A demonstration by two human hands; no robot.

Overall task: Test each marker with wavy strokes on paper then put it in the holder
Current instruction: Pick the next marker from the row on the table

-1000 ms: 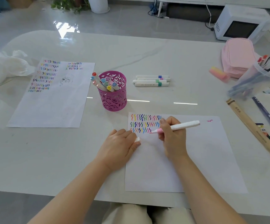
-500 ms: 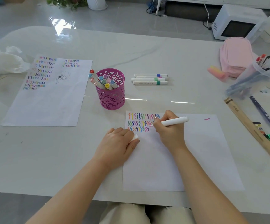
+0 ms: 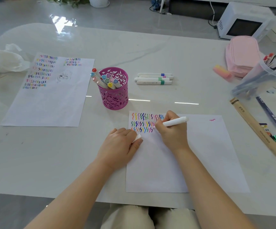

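I judge the task well past its middle. The paper [image 3: 191, 154], in the lower centre of the frame, carries three rows of wavy strokes at its upper left corner, the third row shorter than the two above it. The holder [image 3: 115, 98], just up and left of the paper, already has a bunch of capped markers [image 3: 107, 80] leaning in it, which I take as tested and done.

The right grip [image 3: 173, 134] is curled round a white marker [image 3: 175, 121], with the tip down on the paper at the end of the third row, so I read this as a stroke being made. The left grip [image 3: 122, 144] rests on the paper's left edge and pinches a small white cap [image 3: 138, 137] between thumb and finger.

Left to do, as I see it: finish this stroke, cap the marker and drop it in the holder. Then come the loose markers [image 3: 153, 78] lying side by side on the bench [image 3: 150, 52], right of the holder; I count four, capped, probably untested. The filled sheet [image 3: 51, 103] at the left suggests an earlier batch. Whether the pens in the clear tub [image 3: 264, 76] at the right edge belong to the job I cannot tell.
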